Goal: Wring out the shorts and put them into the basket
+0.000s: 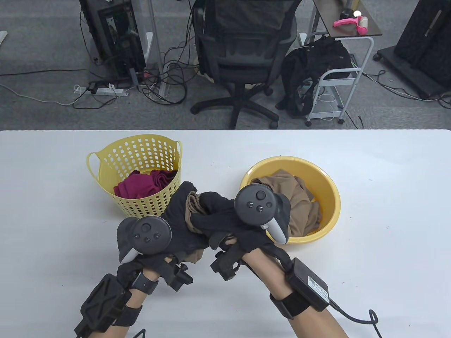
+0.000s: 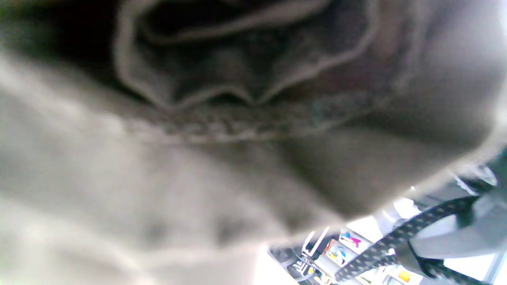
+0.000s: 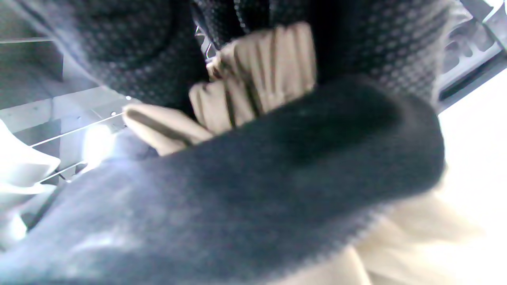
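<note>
Fingers (image 1: 211, 207) of both hands clamp around tan shorts (image 1: 194, 208), held above the table (image 1: 387, 211) between basket (image 1: 141, 155) and basin (image 1: 327, 197).

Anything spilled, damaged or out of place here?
Nothing stands out. Both hands grip the tan shorts above the table; the basket and basin stand upright, no spill visible.

shorts (image 1: 194, 211): tan cloth, matt, gathered ribbed waistband. left hand (image 1: 179, 221) and right hand (image 1: 225, 221): black knit gloves, dotted weave. basket (image 1: 141, 155): yellow perforated plastic, slight sheen. basin (image 1: 327, 197): smooth glossy yellow plastic. table (image 1: 387, 211): white, smooth, matt.
</note>
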Demonstrator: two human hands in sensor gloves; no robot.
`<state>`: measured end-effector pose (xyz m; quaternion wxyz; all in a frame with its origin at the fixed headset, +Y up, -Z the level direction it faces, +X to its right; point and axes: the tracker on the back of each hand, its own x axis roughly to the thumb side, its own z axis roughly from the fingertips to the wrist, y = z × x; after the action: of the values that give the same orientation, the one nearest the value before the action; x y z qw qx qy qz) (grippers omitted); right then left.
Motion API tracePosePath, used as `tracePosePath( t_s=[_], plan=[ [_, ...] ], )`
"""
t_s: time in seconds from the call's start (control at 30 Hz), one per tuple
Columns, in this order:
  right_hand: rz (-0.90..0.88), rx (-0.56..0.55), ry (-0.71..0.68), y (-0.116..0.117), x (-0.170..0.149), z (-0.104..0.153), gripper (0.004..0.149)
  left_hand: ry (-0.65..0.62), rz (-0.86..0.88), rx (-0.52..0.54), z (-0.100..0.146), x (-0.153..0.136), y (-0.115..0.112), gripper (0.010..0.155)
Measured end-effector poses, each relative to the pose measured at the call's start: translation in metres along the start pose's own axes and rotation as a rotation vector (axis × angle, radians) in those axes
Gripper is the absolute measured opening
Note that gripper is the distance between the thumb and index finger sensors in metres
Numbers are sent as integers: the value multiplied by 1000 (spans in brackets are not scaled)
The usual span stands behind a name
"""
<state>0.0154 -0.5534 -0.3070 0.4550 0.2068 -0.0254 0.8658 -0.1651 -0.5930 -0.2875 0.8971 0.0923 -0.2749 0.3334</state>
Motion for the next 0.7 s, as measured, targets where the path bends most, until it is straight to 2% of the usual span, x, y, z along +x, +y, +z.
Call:
tracePosePath(
  t_s=[0.17,0.5,0.7],
  plan=[
    [-2,18,-15,-1,-3,-1,60,-11,-4,17,0,0,0,119],
    [-85,51,5,-2,-21,-1,54,7,45,33,2,-8,5,90],
    [-128,62,19,-3,-30,0,56,1,76,27,5,-15,7,81]
  ],
)
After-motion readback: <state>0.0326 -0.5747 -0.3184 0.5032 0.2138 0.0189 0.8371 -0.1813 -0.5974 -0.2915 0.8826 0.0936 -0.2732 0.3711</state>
